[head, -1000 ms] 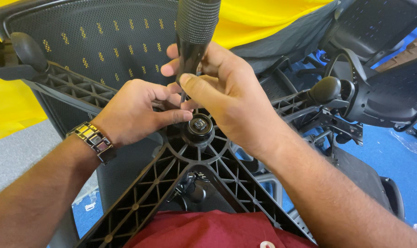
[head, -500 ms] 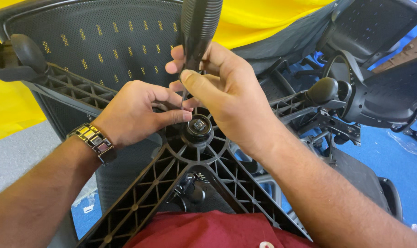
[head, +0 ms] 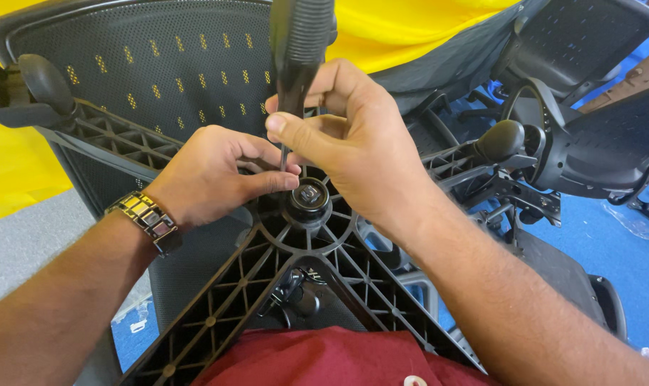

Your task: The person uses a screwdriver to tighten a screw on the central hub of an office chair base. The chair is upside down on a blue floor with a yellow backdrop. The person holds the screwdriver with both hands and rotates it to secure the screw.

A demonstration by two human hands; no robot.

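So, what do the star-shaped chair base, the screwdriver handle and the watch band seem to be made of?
Chair base: probably moulded black plastic, matte, judging by its thin ribs and webbing. Screwdriver handle: looks like black plastic or rubber, with fine grip ridges and a slight sheen. Watch band on the left wrist: seemingly metal, with shiny gold and silver links.

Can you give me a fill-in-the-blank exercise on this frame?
1. The right hand grips a black screwdriver by its ____.
2. The left hand wears a metal ____ at the wrist.
3. Both hands work at the central hub of a black chair ____.
4. The cloth behind the mesh backrest is ____.

Missing words: handle; watch; base; yellow
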